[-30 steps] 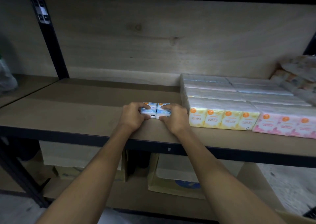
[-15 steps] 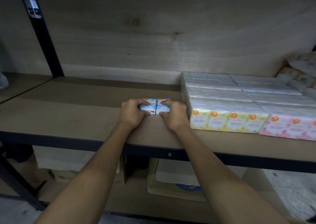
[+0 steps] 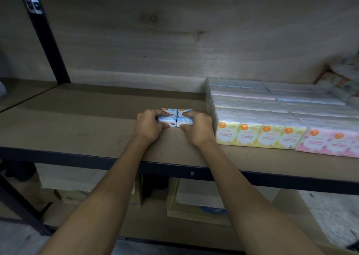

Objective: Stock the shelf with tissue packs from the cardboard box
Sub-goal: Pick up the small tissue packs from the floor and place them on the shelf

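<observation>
Two small blue tissue packs [image 3: 175, 118] are pressed side by side on the shelf [image 3: 77, 122], flat on its board and touching each other along one edge. The left pack is clamped by the left hand [image 3: 148, 125], fingers curled over its top and thumb tucked at its near edge; the right pack is gripped the same way by the right hand [image 3: 197, 127]. The two hands are held close together — only the packs' meeting seam is left between them.

Just to the right of the blue tissue packs, a block of stocked packs [image 3: 272, 107] is seen in rows reaching back to the wooden back panel [image 3: 174, 40]; its front row is made up of yellow packs [image 3: 258, 136], followed further right by pink packs [image 3: 330, 143]. The right hand is nearly against the yellow packs. To the left of the blue tissue packs the shelf board is bare as far as a black upright post [image 3: 46, 38].

Below the blue tissue packs, on a lower level, cardboard boxes [image 3: 196, 206] are partly seen — their contents cannot be made out.
</observation>
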A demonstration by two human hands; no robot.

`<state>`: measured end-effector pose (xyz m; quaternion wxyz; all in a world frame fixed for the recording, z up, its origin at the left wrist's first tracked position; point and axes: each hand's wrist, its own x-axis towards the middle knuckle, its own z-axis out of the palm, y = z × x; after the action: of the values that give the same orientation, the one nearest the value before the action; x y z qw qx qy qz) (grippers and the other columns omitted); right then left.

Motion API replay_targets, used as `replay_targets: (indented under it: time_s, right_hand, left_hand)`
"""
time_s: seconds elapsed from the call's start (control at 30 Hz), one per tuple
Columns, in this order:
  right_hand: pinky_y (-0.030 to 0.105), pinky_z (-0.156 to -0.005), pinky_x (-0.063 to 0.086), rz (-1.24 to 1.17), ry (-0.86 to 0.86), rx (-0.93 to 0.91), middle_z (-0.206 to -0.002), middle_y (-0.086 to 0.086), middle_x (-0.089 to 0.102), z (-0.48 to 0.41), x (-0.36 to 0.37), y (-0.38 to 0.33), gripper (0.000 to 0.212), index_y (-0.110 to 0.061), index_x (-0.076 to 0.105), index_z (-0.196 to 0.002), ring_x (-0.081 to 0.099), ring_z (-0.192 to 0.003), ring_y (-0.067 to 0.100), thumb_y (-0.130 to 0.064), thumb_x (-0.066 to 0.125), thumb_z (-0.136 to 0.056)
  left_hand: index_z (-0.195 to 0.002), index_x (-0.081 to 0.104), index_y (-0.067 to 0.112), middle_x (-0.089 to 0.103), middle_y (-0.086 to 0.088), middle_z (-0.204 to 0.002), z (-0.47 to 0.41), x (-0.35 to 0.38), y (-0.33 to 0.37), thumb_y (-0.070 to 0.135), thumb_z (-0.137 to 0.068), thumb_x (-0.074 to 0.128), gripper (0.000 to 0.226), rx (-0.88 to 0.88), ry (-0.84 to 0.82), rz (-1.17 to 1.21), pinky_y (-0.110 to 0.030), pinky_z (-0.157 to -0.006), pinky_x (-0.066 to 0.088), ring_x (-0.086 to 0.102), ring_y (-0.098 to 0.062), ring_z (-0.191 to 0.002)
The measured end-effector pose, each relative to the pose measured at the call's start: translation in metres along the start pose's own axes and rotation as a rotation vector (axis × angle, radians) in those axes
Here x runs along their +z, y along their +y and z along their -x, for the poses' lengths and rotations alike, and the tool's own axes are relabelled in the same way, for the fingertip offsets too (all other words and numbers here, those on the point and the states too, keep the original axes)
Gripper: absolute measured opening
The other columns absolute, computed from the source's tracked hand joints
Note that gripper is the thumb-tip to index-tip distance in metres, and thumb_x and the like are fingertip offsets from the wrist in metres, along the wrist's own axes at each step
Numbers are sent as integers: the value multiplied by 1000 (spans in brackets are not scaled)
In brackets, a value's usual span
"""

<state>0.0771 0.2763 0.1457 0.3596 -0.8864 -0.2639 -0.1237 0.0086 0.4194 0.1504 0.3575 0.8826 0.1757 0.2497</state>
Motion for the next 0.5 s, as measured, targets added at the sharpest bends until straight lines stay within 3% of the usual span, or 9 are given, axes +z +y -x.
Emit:
replay_targets:
  time_s: [0.5]
  right_hand:
    - [28,-100,42,19,-2,-11,-125,6,60,1,-1,-1,45,-17,63,-122,54,-113,19,-22,74,-79]
  left_hand:
    - [-110,71,18,68,-6,-119,0,0,-1,13,-72,81,40,3,-5,29,-29,-99,47,64,-16,-101]
